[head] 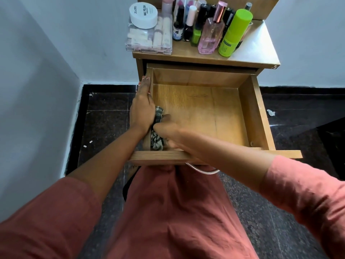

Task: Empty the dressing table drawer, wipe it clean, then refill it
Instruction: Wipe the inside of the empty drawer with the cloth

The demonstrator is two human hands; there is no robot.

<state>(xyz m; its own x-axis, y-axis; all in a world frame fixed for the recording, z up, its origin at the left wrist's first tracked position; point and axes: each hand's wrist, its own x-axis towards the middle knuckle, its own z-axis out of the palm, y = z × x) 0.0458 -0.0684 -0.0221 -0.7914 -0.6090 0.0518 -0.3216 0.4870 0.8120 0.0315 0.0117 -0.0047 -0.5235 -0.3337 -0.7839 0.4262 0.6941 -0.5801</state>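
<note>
Your drawer (261, 113) stands pulled out and bare inside, its wooden floor showing. The bottles (211, 34) and the clear box (149, 40) stand on the table top (257, 47) above it. Your right hand (169, 130) is bunched round the cloth (156, 142), pressing it into the drawer's near left corner, against the left wall. Blur smears that hand, so it reads as a fist round the wad, but I cannot tell how each finger lies. Your left hand (142, 107) lies along the top of the left wall, fingers straight and pointing toward the back, grasping nothing.

The cloth is soft, light and limp, and it would likely slip out from under flat fingers. Hold it wadded in the palm and push with the heel of the hand. The drawer is stiff board and may slide under a hard push, so bracing its wall is wise. For refilling, the glass bottles look smooth and fragile, so take each by its body, not its cap.
</note>
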